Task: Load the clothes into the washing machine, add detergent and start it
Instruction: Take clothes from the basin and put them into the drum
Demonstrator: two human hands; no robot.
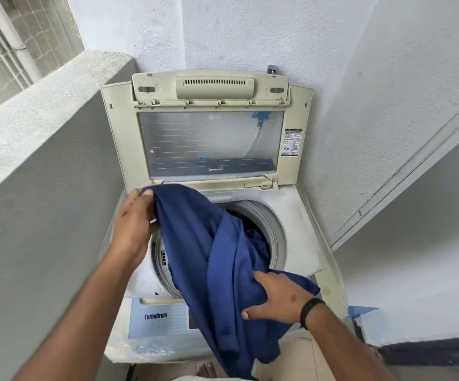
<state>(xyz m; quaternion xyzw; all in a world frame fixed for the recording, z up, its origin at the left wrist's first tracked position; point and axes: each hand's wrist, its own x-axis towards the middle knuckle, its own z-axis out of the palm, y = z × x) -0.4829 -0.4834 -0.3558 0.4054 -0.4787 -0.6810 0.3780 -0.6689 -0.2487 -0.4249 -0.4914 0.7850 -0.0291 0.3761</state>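
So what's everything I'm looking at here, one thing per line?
washing machine: one, cream, in the corner between the walls
lid: one, cream frame with clear window, raised upright at the back
blue garment: one, dark blue, draped over the drum opening and the front edge
clothes in the drum: dark, count unclear, mostly hidden
control panel: one, pale blue, at the front
wristband: one, black, right wrist
left hand: grips the garment's top
right hand: holds its lower part
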